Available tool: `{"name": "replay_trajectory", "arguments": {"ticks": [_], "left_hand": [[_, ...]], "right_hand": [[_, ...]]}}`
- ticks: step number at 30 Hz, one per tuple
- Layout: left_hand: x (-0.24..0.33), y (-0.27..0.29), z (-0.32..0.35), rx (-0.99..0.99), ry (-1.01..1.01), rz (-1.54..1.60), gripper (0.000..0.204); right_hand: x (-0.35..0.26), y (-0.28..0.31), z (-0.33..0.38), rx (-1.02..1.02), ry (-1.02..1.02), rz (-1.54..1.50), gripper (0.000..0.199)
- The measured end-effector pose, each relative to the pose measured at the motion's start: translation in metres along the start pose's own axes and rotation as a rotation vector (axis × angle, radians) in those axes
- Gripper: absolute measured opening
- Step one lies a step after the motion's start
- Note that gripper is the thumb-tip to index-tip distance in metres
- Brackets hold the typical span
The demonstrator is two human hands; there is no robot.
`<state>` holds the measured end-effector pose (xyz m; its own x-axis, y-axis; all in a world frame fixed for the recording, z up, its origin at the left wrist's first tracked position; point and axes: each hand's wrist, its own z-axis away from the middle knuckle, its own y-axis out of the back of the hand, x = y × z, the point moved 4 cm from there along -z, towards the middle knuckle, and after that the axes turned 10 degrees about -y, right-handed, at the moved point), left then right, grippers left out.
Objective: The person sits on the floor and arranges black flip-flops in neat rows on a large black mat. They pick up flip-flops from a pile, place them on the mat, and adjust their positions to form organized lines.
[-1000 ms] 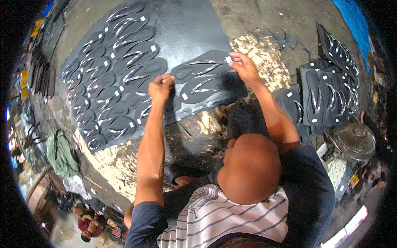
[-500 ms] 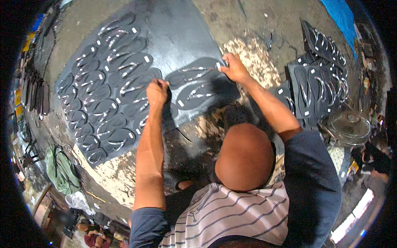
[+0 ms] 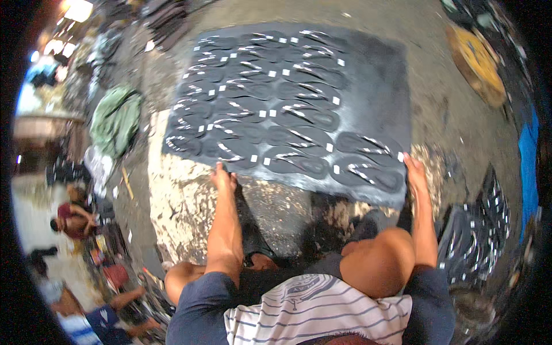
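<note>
Black sheet (image 3: 374,80) bearing rows of sandals (image 3: 305,117), held at two edges.
Its near edge appears pinched by the left hand (image 3: 223,177), towards the left corner, and its right edge by the right hand (image 3: 416,171), near the near-right corner. The sheet seems to be handled as one piece; an even, level grip is called for.

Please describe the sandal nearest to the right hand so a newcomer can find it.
On the big dark sheet, find the near right corner, beside the right hand. Choose the farther sandal there: its white tag is at the right end, while the nearer sandal has one at the left.
</note>
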<state>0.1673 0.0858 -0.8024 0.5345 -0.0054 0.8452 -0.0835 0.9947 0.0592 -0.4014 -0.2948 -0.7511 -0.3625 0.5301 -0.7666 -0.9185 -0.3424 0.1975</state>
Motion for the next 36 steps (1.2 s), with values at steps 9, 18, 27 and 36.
{"name": "replay_trajectory", "arguments": {"ticks": [9, 18, 27, 36], "left_hand": [[0.015, 0.010, 0.063, -0.224, -0.049, -0.216, 0.034], [-0.045, -0.017, 0.291, -1.477, 0.145, -0.862, 0.035], [0.380, 0.158, 0.242, -0.700, 0.008, -0.405, 0.041], [0.513, 0.509, 0.242, -0.272, 0.190, -0.567, 0.041]], "right_hand": [[-0.059, 0.040, -0.047, 0.000, 0.131, 0.261, 0.040], [-0.315, -0.064, 0.132, 0.219, 0.606, 1.027, 0.036], [-0.279, -0.038, 0.408, -0.128, -0.099, 1.026, 0.029], [-0.322, -0.128, 0.561, -0.317, -0.293, 0.600, 0.010]]}}
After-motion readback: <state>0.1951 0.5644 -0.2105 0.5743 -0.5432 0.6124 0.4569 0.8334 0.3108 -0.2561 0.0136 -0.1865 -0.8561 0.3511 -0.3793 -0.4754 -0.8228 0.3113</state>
